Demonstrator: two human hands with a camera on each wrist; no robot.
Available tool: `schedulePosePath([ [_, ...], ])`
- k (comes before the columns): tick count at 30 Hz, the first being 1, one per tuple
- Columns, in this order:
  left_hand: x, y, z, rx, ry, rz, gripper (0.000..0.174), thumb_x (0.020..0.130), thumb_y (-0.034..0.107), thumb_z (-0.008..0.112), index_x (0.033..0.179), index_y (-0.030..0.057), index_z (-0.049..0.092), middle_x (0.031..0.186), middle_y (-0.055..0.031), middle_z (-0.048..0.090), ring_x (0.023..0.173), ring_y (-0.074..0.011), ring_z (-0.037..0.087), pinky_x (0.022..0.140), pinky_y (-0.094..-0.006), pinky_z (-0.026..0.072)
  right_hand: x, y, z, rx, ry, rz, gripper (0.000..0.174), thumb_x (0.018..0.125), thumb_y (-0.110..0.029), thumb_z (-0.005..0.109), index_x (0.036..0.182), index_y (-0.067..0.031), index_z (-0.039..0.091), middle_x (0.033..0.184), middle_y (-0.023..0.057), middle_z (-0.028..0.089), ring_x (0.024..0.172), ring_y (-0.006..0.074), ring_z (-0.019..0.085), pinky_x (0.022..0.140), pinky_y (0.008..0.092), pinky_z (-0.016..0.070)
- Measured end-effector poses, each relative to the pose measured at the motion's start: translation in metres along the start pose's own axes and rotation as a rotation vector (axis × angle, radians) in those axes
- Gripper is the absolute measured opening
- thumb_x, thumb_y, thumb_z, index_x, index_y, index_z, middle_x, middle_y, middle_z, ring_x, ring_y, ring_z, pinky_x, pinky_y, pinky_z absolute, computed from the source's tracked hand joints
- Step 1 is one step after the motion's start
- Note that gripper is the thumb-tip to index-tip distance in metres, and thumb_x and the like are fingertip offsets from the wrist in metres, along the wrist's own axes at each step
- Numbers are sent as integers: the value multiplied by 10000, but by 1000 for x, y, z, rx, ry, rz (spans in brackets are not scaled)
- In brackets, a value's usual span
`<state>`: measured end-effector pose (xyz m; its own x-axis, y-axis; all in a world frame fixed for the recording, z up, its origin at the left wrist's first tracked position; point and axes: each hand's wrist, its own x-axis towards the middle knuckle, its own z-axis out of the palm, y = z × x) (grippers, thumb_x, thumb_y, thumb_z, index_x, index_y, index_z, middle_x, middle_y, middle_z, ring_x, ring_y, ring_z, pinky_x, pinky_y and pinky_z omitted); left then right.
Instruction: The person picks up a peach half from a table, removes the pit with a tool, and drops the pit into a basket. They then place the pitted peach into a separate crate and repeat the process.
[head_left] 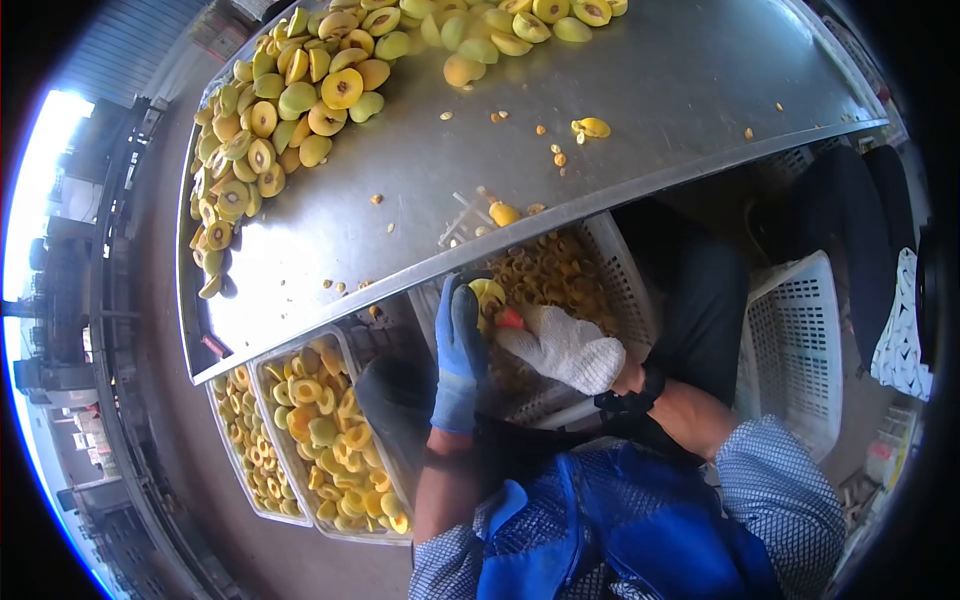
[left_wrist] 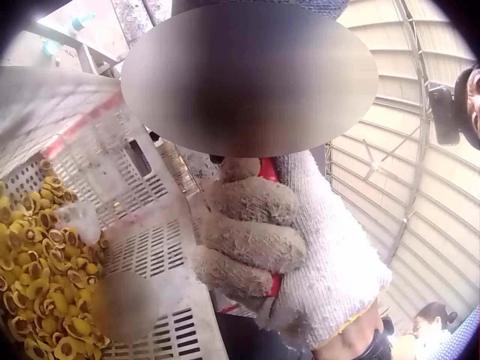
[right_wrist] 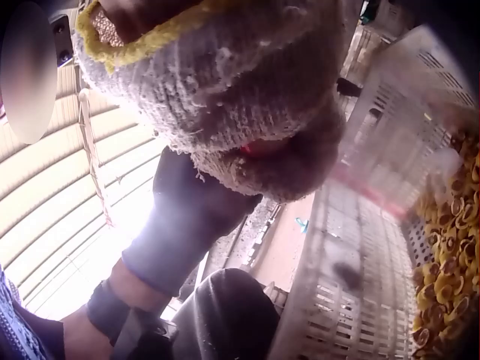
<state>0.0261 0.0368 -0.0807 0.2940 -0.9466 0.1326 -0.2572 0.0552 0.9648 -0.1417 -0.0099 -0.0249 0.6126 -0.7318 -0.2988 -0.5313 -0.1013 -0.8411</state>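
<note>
In the head view my left hand, in a blue glove, holds a yellow stone-fruit half, peach-like, near the table's front edge. My right hand, in a white knit glove, grips a tool by its red handle right at the fruit; the tool's working end is hidden. The left wrist view shows the white-gloved fingers curled round that red handle. From the right wrist, the left glove appears dark behind the right hand. Below both hands is a white crate of yellow-orange fruit pieces.
The metal table bears a heap of halved fruit along its far and left sides, with loose bits near the front. Two crates of fruit halves stand at lower left. Another white crate stands right of the person's legs.
</note>
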Motion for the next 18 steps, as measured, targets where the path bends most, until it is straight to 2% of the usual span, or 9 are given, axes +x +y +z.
schedulePosePath([
  [2,8,17,-9,-153,-110,-154,420,1028,337,407,1213,-11,552,1092,-104,623,1023,-192,598,915,-319,472,3,7,1,7,-21,-42,551,935,-585,502,1019,-63,655,858,222,671,833,429,652,660,469,524],
  [4,15,20,-16,104,-205,127,301,1005,189,413,1122,-28,584,1029,-145,641,948,-266,624,862,-354,491,0,14,8,10,-34,-48,548,937,-579,503,1026,-59,651,866,223,669,831,423,652,664,466,522],
  [6,26,18,-25,312,-319,343,342,1036,234,389,1088,-22,611,979,-129,656,863,-243,635,812,-336,495,-2,15,13,-2,-27,-36,539,942,-567,503,1037,-56,647,872,223,666,827,415,652,664,460,519],
  [9,29,46,-28,-11,-383,-327,386,1039,312,428,1137,-14,610,972,-110,649,864,-184,618,804,-302,486,-3,21,23,99,38,-260,505,952,-537,509,1026,-55,638,802,188,647,739,377,648,660,453,506],
  [10,25,40,-26,41,-287,-187,413,1018,346,484,1178,-13,609,951,-102,652,881,-166,611,828,-291,480,-1,21,24,256,-4,-193,498,954,-535,511,997,-54,633,768,158,631,686,334,628,620,433,493],
  [13,10,42,-2,-61,13,180,414,999,342,521,1184,-17,611,918,-76,657,868,-155,608,832,-286,478,-2,11,21,638,-182,27,423,964,-493,530,977,-77,606,737,71,584,593,212,573,529,356,457],
  [14,6,41,3,-136,94,139,340,973,268,569,1134,-24,633,918,-60,673,855,-147,610,821,-286,486,-8,2,11,698,-280,106,361,969,-455,545,1018,-100,588,775,44,571,604,176,558,518,321,446],
  [17,5,39,-1,-196,35,-70,248,942,173,602,1075,-31,655,936,-64,682,848,-132,613,806,-275,492,-12,-6,-1,739,-442,264,316,981,-427,548,1022,-115,567,778,1,544,558,88,482,458,241,371],
  [18,8,42,-8,-202,-89,-134,208,913,136,641,1028,-36,670,927,-63,689,849,-111,612,793,-261,492,-12,-6,-1,735,-472,302,324,984,-432,541,1004,-110,565,761,-7,538,530,63,451,433,219,339],
])
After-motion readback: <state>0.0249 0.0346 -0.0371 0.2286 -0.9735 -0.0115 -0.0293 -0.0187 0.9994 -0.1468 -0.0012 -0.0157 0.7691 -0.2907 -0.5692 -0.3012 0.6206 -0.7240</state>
